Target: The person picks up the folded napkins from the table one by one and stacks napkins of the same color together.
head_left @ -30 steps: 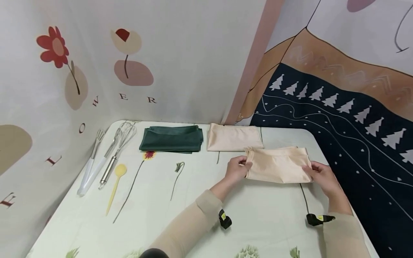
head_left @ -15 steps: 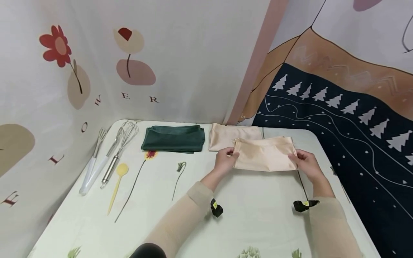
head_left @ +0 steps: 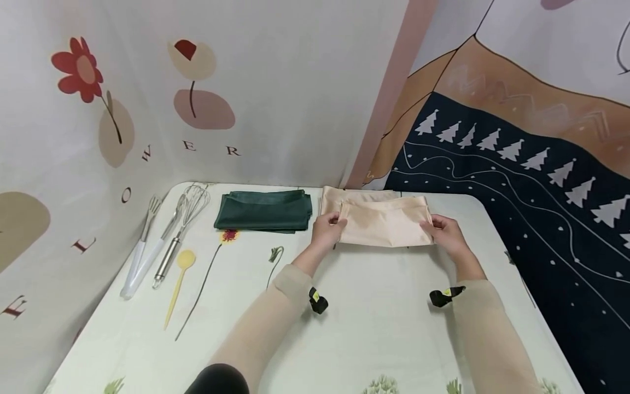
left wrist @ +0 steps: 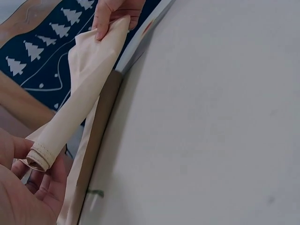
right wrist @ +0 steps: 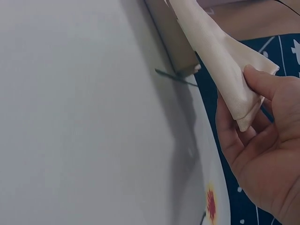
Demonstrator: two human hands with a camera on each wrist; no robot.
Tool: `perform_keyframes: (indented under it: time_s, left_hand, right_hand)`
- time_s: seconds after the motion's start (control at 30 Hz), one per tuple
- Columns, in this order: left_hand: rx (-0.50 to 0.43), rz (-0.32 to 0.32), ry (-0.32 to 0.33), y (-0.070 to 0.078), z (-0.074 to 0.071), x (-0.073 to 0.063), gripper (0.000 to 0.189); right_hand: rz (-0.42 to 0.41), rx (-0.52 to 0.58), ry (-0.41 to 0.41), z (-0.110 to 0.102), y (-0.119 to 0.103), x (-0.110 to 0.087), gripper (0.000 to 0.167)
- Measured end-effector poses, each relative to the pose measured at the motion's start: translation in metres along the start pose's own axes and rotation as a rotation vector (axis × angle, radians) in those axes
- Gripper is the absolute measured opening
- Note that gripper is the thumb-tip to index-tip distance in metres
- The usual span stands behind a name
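Note:
Both hands grip a folded peach cloth by its two short ends, holding it above the table. My left hand pinches its left end, where the layers form a loose roll in the left wrist view. At the other end, the right hand holds the corner between thumb and fingers; the right wrist view shows the thumb on top of the cloth. Behind and below lies a second folded peach cloth, mostly hidden in the head view. Left of it rests a dark green folded cloth.
Along the table's left side lie a whisk, a yellow spoon and two white-handled utensils, one a fork-like tool. Patterned fabric hangs behind the table. The white tablecloth has printed flowers.
Both hands have carried the held peach cloth left and farther back, from the table's right side to in front of and over the second peach cloth. The grip looks the same.

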State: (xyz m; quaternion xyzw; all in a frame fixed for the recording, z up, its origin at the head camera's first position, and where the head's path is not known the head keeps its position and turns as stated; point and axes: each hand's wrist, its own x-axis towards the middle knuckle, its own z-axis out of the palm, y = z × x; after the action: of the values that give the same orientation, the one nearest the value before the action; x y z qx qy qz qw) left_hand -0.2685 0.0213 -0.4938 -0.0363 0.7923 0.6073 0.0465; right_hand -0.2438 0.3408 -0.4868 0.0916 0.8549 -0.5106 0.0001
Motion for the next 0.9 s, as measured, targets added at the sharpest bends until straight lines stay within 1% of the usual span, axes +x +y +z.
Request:
perform_keyframes:
  time_s: [0.1,0.27,0.43,0.5,0.63,0.73,0.9]
  left_hand:
    - [0.002,0.008,0.009,0.0,-0.006,0.006,0.028]
    - [0.007,0.013,0.032,0.0,-0.014,0.016,0.021]
    - [0.025,0.032,0.052,0.003,-0.023,0.029,0.018]
    - [0.034,0.028,0.056,0.004,-0.026,0.034,0.019]
    - [0.056,-0.004,0.073,0.006,-0.03,0.042,0.029]
    - [0.1,-0.008,0.098,0.006,-0.032,0.047,0.031]
    - [0.158,0.006,0.117,0.006,-0.033,0.054,0.027]
  right_hand:
    - [0.024,0.01,-0.002,0.007,-0.004,0.007,0.043]
    - [0.057,0.036,-0.008,0.017,-0.014,0.016,0.044]
    - [0.073,0.027,-0.008,0.026,-0.026,0.027,0.045]
    - [0.078,0.021,0.001,0.029,-0.03,0.032,0.045]
    - [0.095,0.009,0.016,0.035,-0.036,0.043,0.041]
    - [0.084,-0.009,0.023,0.039,-0.038,0.05,0.037]
    - [0.027,-0.001,0.042,0.044,-0.039,0.06,0.035]
